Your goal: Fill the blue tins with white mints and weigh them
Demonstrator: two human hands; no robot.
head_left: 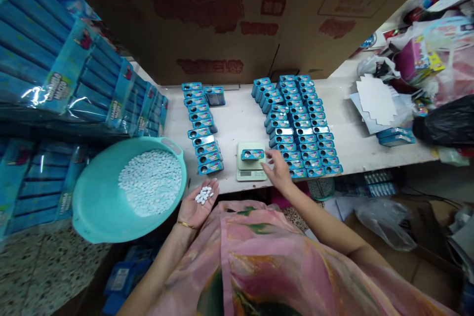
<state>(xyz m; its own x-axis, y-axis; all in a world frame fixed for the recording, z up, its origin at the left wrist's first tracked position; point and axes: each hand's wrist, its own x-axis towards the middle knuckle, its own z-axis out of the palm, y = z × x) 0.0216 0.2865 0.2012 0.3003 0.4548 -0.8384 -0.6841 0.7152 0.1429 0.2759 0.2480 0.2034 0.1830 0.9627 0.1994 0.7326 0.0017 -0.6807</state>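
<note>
My left hand point(199, 207), palm up and slightly cupped, carries a small pile of white pill-shaped candies point(204, 195) beside the tub. A small blue tin point(253, 154) with a round hole in its top stands on a pale green kitchen scale point(252, 176). At the right end of this tin is my right hand point(277, 170), its fingers apart and holding nothing; whether a fingertip touches the tin I cannot tell. More of the white candies lie heaped in a turquoise plastic tub point(98, 197) to the left.
A column of blue tins point(205, 148) stands left of the scale, and several columns of tins point(305, 131) stand on its right. A large cardboard box point(237, 24) walls off the back. Wrapped blue packs point(48, 74) are stacked at left; bags and white card pieces point(375, 101) lie at right.
</note>
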